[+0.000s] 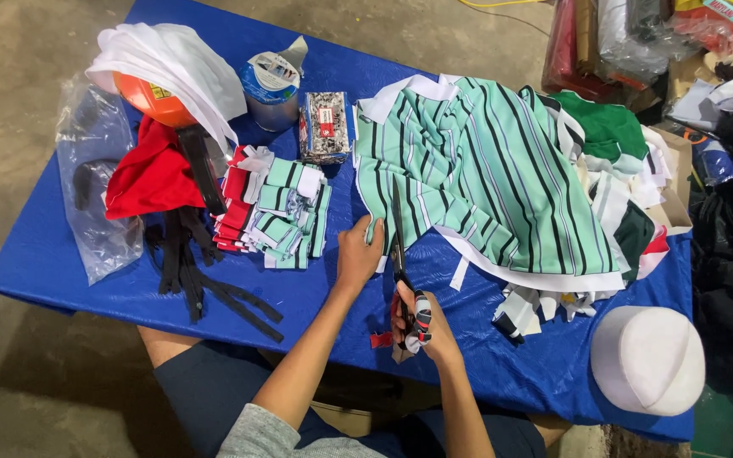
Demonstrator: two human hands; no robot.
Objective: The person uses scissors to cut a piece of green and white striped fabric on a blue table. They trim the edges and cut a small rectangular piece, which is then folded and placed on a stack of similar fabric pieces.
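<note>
My left hand (358, 253) lies flat on the green striped fabric (477, 170); my right hand (422, 321) grips long black scissors (397, 246); clear plastic bag (95, 170) holds dark pieces

A blue-covered table (61, 263) stands on a stained, grey concrete floor (10, 51).

Head cam, steep down, table (61, 254) close.
</note>
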